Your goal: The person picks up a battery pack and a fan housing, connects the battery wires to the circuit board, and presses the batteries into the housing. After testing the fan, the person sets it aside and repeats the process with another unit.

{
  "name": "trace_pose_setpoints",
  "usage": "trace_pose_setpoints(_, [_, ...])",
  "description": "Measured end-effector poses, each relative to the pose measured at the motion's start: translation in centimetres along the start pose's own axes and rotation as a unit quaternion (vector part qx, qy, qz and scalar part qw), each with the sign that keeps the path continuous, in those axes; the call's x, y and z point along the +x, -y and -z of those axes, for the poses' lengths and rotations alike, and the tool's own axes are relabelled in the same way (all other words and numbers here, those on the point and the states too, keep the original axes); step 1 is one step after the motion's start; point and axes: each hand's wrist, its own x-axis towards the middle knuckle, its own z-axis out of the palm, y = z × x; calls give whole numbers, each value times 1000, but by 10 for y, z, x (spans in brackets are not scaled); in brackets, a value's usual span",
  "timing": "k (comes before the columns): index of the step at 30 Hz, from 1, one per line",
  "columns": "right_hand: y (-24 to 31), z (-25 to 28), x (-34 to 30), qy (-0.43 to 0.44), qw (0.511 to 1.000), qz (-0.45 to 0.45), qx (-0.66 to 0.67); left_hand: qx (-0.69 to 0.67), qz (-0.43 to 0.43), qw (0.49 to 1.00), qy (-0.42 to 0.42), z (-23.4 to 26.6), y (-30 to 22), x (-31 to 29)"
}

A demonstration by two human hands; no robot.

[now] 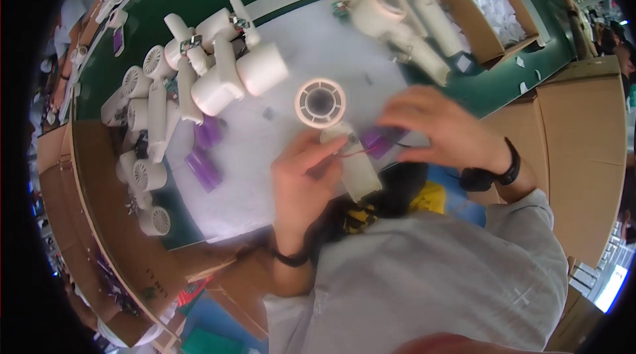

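A cream handheld fan with a round ring-grilled head (320,103) lies in front of me, its handle (360,172) pointing toward my body. My left hand (303,172) is closed around the handle's left side, with a fingertip near its upper end. Thin red wire runs from there to a purple-wrapped battery pack (379,144) just right of the handle. Over the pack is my right hand (440,125), blurred, with thumb and fingers apart. A dark wire shows near its thumb. Whether its fingertips touch the pack is hard to see.
More cream fan bodies (218,66) crowd the left of the white work mat (265,135), beside loose purple battery packs (203,170). Further fan parts (387,9) lie at the back right, next to a cardboard box (487,36) of small white pieces. Large cartons (580,155) flank the table.
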Motion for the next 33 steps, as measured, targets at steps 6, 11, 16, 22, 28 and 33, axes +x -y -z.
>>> trace_pose_setpoints(6, [-11, -17, 3, 117, 991, 36, 58, -13, 27, 1000, 1, 4, -6, 1])
trace_pose_setpoints(11, [-6, -2, 14, 399, 859, -188, 259, 4, 4, 1000, -3, 6, -2, 1])
trace_pose_setpoints(16, [4, -11, 0, 293, 700, -308, 574, 24, -8, 1000, -1, 5, -5, 4])
trace_pose_setpoints(22, [8, -5, -14, 293, 656, -267, 642, 59, -51, 997, -21, -3, -6, -2])
trace_pose_setpoints(28, [-1, 2, -7, 298, 741, -254, 546, 84, -81, 992, -49, -10, -12, -5])
trace_pose_setpoints(33, [-2, 1, -2, 248, 890, -88, 373, 105, -87, 990, -35, -8, -15, -6])
